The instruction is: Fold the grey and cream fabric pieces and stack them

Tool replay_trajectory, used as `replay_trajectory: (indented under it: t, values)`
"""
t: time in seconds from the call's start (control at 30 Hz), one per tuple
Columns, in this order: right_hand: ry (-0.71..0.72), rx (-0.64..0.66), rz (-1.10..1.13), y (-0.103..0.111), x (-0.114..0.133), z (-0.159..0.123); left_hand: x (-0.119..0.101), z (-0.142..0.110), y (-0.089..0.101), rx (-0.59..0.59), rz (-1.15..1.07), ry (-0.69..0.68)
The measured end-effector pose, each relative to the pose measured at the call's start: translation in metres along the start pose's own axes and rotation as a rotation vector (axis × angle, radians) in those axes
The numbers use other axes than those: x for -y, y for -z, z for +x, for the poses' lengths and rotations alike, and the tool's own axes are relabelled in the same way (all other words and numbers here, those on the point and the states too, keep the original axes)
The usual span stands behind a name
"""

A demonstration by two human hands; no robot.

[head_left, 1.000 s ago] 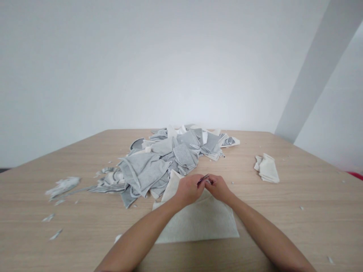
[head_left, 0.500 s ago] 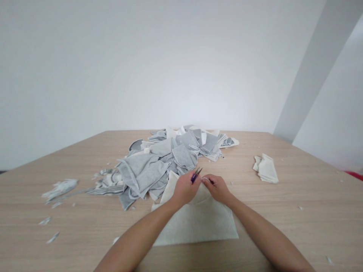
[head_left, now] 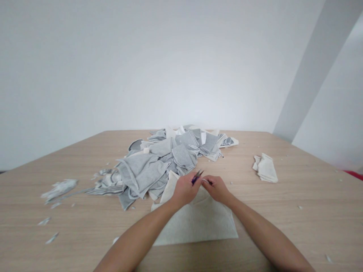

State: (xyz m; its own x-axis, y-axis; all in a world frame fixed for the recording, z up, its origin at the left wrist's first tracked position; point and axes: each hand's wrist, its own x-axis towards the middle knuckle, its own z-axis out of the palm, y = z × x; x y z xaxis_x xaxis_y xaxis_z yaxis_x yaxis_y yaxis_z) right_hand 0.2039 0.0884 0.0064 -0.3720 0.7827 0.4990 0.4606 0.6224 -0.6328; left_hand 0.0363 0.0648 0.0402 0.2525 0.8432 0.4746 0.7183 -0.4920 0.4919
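Observation:
My left hand point(head_left: 185, 187) is closed around small thread snips with purple grips point(head_left: 196, 177); their short blades stick out past the fingers, slightly apart, pointing up and right. Close beside it, my right hand point(head_left: 217, 187) pinches the upper edge of a cream cloth piece point(head_left: 195, 226). The cloth lies flat on the table toward me, its upper part raised between the hands and partly covered by them. Whether the left fingers also grip the cloth is hidden.
Behind my hands spreads a heap of grey and cream cloth pieces point(head_left: 144, 170) on the wooden table point(head_left: 283, 230). A small stack of folded cream cloth point(head_left: 266, 168) lies to the right. White scraps point(head_left: 61, 189) are scattered at the left. A wall point(head_left: 181, 68) stands behind.
The snips' blades have come away from the right hand's fingertips, and the hands have parted slightly. Over the last half second the hands have barely moved.

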Motion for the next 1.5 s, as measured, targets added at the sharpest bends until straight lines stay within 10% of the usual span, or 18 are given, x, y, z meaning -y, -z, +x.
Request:
replay_trajectory:
  t: [1.17, 1.5]
  values:
    - [-0.026, -0.06, 0.013, 0.0, -0.001, -0.001, 0.008, 0.002, 0.002, 0.026, -0.099, -0.018]
    - [-0.123, -0.06, 0.166, 0.0, -0.007, 0.002, 0.019, 0.007, 0.019, 0.115, 0.312, -0.174]
